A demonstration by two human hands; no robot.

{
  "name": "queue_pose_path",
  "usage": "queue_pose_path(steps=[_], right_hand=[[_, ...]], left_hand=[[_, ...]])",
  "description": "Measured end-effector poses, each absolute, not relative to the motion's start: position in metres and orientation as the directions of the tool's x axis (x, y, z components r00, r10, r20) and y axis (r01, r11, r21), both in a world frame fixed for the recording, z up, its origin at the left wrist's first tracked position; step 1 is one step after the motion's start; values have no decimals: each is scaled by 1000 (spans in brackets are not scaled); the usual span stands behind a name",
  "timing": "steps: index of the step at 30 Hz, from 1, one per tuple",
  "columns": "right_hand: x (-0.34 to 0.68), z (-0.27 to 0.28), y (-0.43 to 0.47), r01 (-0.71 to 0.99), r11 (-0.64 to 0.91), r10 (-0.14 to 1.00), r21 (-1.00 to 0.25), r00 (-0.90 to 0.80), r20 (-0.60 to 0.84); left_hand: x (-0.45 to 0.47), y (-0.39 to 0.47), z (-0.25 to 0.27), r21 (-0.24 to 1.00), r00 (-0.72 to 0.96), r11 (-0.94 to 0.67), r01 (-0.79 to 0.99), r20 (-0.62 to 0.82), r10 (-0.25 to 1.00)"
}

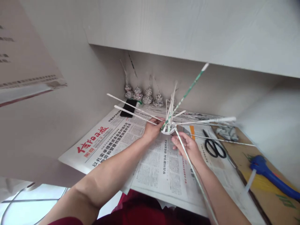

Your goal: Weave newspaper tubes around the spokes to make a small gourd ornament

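A small woven base of rolled newspaper strips (pixel 168 130) is held above the newspaper, its long paper rods sticking out in several directions and some standing up from its middle. My left hand (pixel 153 128) grips its left edge with fingers closed. Just below its right side is my right hand (pixel 186 145), fingers curled close to the rim. A long rod (pixel 191 162) runs from the base across this hand and down along the forearm. Whether the right fingers pinch a rod I cannot make out.
Spread newspaper (pixel 112 143) covers the work surface. Several woven paper gourd shapes (pixel 147 96) and a black phone (pixel 128 108) lie at the back left. Loose paper rods (pixel 187 117) lie behind. Black scissors (pixel 214 147), cardboard (pixel 248 178) and a blue glue gun (pixel 269 175) are rightward.
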State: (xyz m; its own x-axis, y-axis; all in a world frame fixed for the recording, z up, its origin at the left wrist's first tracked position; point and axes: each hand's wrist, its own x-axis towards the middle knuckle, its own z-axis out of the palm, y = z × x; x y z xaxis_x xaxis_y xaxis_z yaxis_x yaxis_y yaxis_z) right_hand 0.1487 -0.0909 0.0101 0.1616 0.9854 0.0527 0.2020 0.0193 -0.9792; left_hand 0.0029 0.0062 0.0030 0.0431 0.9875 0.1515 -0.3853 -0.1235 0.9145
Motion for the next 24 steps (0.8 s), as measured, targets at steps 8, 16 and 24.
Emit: queue_pose_path(steps=[8,16,24], right_hand=[[147,12,-88,-30,166,943,-986,297,150],[138,7,-91,31,255,919,-966,304,252],[145,-7,-81,-28,16,912,-999,411,3]], left_hand=[[9,-14,0,933,229,-286,-217,333,915],[3,-24,10,891,196,-449,-72,454,869],[8,-15,-4,952,237,-304,-34,303,923]])
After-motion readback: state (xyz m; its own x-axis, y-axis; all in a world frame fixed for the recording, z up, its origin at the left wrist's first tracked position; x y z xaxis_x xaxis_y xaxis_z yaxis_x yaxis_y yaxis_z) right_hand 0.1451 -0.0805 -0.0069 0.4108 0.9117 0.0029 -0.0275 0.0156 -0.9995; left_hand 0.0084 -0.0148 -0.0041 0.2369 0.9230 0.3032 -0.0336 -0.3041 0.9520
